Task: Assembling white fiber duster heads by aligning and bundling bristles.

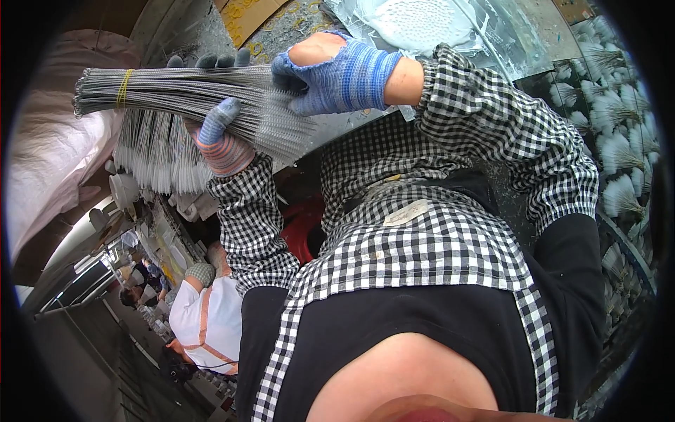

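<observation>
A thick bundle of thin wire brushes (pixel 190 91) lies sideways across both my hands, its bare twisted-wire ends pointing left and its pale bristle tips fanning out to the right. Near the left end a yellow rubber band (pixel 124 87) goes round the stems. My left hand (pixel 223 141), in a knitted glove, wraps the bundle from below, thumb in front and dark-coated fingertips showing behind. My right hand (pixel 341 76), in a blue striped glove with part of the skin bare, closes round the bristle end; its fingertips are partly hidden.
More wire brushes (pixel 165 151) hang below the bundle at left. Ahead, a sheet with white paste (pixel 422 24) lies on the bench, beside cardboard with yellow rubber bands (pixel 246 17). Several white-bristled bundles (pixel 619 133) stand at right. A person in white (pixel 211 320) is at lower left.
</observation>
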The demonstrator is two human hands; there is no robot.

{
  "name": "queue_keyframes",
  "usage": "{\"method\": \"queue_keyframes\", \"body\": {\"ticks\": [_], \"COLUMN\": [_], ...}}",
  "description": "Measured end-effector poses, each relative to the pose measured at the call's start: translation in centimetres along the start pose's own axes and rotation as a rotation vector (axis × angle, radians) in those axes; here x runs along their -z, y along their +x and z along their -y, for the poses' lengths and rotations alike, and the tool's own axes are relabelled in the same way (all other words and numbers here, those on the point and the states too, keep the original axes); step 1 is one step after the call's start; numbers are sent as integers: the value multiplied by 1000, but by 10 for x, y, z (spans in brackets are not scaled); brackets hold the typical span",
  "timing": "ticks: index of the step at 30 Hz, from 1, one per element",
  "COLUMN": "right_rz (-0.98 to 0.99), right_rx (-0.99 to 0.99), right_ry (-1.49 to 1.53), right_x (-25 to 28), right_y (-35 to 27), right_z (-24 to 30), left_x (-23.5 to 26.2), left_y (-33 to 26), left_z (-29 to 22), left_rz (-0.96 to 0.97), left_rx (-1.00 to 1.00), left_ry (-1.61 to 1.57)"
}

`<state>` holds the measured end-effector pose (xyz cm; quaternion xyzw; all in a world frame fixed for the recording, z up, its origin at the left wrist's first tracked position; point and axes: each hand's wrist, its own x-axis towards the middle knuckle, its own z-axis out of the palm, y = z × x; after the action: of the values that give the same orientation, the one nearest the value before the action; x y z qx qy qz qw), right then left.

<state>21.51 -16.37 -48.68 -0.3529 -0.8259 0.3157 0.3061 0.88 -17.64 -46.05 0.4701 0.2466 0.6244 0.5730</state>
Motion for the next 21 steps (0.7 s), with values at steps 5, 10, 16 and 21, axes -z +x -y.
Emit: {"method": "queue_keyframes", "body": {"ticks": [5, 10, 16, 21], "right_rz": [0, 221, 432, 390], "right_rx": [-1, -147, -247, -293], "right_ry": [44, 79, 245, 275], "right_x": [11, 27, 38, 31], "right_y": [-1, 3, 19, 25], "right_z": [8, 25, 35, 35], "left_x": [8, 14, 20, 23], "left_y": [1, 2, 4, 1], "left_z": [-2, -5, -4, -3], "left_rz": [45, 132, 86, 1], "left_rx": [11, 32, 79, 161], "left_ry": [-72, -86, -121, -116]}}
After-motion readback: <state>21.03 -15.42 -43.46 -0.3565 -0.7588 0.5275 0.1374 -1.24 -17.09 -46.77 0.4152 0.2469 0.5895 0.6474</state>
